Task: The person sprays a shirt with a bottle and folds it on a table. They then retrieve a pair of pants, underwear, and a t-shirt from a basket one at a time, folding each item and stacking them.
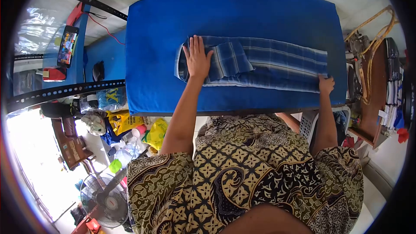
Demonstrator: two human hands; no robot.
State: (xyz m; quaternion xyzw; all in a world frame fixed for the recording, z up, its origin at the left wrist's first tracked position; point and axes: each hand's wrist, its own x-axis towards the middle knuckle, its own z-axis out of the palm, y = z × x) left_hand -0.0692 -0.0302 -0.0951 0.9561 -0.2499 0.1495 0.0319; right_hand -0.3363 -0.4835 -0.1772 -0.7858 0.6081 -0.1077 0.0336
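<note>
A blue plaid shirt [277, 63] with pale stripes lies folded into a long strip across a blue cloth-covered table [234, 13]. Its folded-over part, seemingly a sleeve [232, 60], rests on top near the left end. My left hand [197, 60] presses flat on that left end, fingers pointing away from me and slightly apart. At the near right corner of the shirt, my right hand [326, 85] has its fingers curled at the edge, pinching the cloth. The fingertips there are partly hidden.
A phone [68, 47] with a lit screen stands on the left by a metal shelf rail [65, 90]. Bags and a fan [106, 199] occupy the floor at left. To the right are a grey basket [308, 125], a looped cord [368, 56] and a wooden shelf [377, 91].
</note>
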